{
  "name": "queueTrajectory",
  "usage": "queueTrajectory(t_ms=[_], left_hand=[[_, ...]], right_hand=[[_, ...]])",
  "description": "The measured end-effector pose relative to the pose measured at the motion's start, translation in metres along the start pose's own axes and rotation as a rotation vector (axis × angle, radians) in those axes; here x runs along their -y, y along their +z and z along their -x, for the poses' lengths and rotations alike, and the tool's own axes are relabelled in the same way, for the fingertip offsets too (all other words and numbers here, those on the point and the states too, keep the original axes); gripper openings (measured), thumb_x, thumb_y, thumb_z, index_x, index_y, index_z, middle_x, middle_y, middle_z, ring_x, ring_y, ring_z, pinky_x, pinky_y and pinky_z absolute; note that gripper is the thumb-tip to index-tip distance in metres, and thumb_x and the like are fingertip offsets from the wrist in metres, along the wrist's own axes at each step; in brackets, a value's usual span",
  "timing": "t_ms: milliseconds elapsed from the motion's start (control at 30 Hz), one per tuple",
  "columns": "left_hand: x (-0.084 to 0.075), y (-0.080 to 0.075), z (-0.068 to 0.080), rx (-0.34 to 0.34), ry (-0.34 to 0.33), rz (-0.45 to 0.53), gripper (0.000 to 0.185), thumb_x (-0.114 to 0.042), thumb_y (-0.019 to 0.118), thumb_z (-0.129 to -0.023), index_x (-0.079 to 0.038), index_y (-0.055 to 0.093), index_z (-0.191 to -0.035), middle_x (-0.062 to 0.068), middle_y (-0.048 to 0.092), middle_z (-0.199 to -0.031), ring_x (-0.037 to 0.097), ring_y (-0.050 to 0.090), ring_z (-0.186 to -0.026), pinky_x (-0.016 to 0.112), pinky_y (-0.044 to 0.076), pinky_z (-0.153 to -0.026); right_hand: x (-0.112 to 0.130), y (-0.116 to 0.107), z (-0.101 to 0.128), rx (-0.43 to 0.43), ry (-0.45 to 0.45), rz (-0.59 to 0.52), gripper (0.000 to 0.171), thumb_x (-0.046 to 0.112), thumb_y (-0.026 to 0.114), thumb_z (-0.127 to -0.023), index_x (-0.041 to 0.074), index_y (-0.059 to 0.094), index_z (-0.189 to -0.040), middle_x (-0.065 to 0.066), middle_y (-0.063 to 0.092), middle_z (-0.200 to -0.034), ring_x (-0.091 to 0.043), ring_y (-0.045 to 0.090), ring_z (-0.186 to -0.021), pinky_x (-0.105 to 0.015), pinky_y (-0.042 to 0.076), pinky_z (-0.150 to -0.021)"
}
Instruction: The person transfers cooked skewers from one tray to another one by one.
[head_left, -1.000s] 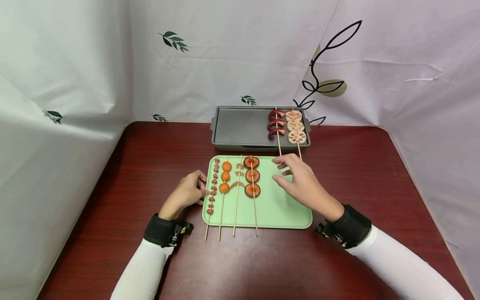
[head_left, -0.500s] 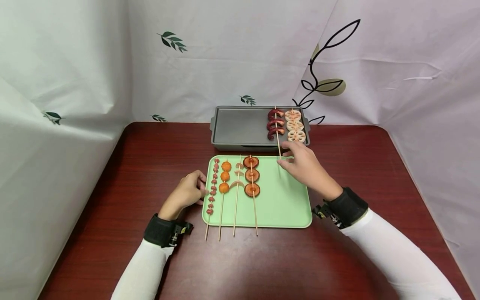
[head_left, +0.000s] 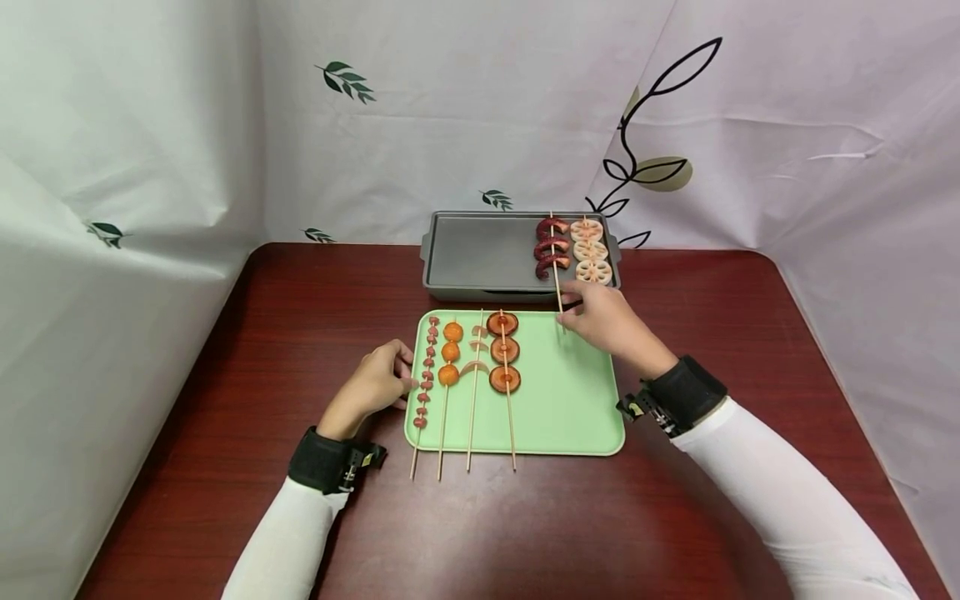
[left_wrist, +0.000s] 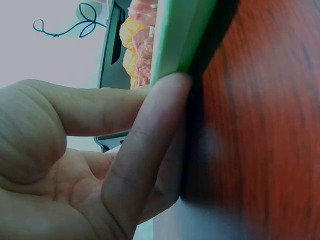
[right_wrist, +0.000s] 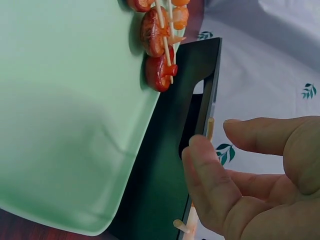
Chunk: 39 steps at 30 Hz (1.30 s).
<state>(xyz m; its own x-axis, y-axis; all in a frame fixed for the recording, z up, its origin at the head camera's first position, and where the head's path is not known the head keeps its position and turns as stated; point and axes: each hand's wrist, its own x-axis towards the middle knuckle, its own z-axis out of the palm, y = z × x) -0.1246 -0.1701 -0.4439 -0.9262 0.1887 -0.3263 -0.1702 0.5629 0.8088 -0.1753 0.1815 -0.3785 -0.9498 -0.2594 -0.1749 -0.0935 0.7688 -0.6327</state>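
My left hand [head_left: 378, 379] pinches the left rim of a light green tray [head_left: 558, 400]; in the left wrist view, thumb and fingers meet at the tray's edge [left_wrist: 172, 50]. My right hand [head_left: 606, 321] hovers over the tray's far right part, beside the bare stick of a skewer of dark red octopus-tentacle pieces [head_left: 552, 247]. Seen from the right wrist, the stick's end [right_wrist: 210, 130] shows between thumb and forefinger, with a gap towards the thumb. A lotus-root-slice skewer [head_left: 590, 250] lies just right of the octopus skewer; my right hand hides its lower stick.
Both those skewers lie on a grey grill pan [head_left: 480, 254] behind the tray. On the tray lie skewers of mushroom caps [head_left: 505, 350], thin pink curved pieces [head_left: 477, 345], orange balls [head_left: 450, 353] and small reddish pieces [head_left: 427, 375]. Their sticks overhang the near rim. Cloth walls [head_left: 450, 108] enclose the table.
My right hand has moved from above the tray's right half up to the octopus skewer's stick, then slightly towards its end. My left hand stays at the tray rim.
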Motion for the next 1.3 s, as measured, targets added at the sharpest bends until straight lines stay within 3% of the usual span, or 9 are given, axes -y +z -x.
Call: queueTrajectory(t_ms=[333,567,767,1000,1300], left_hand=[[-0.001,0.000,0.000,-0.001,-0.002,0.019,0.025,0.009,0.067,-0.090,0.004,0.053,-0.111,0.014,0.058,-0.084,0.021,0.062,-0.061,0.035,0.063,-0.054],[-0.001,0.000,0.001,-0.003,0.000,0.015,0.025,0.009,0.067,-0.090,0.004,0.054,-0.110,0.013,0.059,-0.082,0.021,0.062,-0.061,0.035,0.063,-0.054],[-0.001,0.000,0.000,-0.001,-0.002,0.010,0.025,0.009,0.068,-0.091,0.004,0.054,-0.111,0.014,0.059,-0.084,0.021,0.062,-0.062,0.035,0.063,-0.054],[-0.002,0.000,0.000,-0.004,-0.007,0.007,0.026,0.008,0.067,-0.090,0.003,0.054,-0.111,0.014,0.059,-0.084,0.021,0.062,-0.062,0.035,0.063,-0.054],[-0.002,0.001,0.000,-0.005,-0.006,0.007,0.025,0.009,0.067,-0.090,0.004,0.054,-0.110,0.014,0.060,-0.083,0.021,0.063,-0.061,0.035,0.062,-0.054]], right_hand=[[0.000,0.000,-0.007,0.031,0.032,-0.070,0.048,0.008,0.067,-0.098,-0.006,0.053,-0.142,-0.017,0.068,-0.114,-0.025,0.073,-0.094,-0.033,0.059,-0.078],[-0.001,-0.001,-0.011,0.053,0.066,-0.150,0.043,0.003,0.067,-0.097,-0.009,0.056,-0.136,-0.019,0.067,-0.109,-0.020,0.075,-0.084,-0.046,0.064,-0.087],[-0.002,-0.003,-0.012,0.089,0.086,-0.188,0.038,0.003,0.067,-0.096,-0.011,0.057,-0.131,-0.018,0.068,-0.105,-0.015,0.073,-0.080,-0.044,0.064,-0.085],[-0.004,-0.007,-0.016,0.164,0.153,-0.403,0.037,-0.003,0.062,-0.098,-0.015,0.053,-0.132,-0.020,0.064,-0.106,-0.014,0.071,-0.082,-0.045,0.063,-0.093],[-0.006,-0.012,-0.016,0.235,0.180,-0.517,0.038,-0.002,0.062,-0.100,-0.015,0.050,-0.133,-0.020,0.063,-0.112,-0.022,0.072,-0.092,-0.042,0.063,-0.093]])
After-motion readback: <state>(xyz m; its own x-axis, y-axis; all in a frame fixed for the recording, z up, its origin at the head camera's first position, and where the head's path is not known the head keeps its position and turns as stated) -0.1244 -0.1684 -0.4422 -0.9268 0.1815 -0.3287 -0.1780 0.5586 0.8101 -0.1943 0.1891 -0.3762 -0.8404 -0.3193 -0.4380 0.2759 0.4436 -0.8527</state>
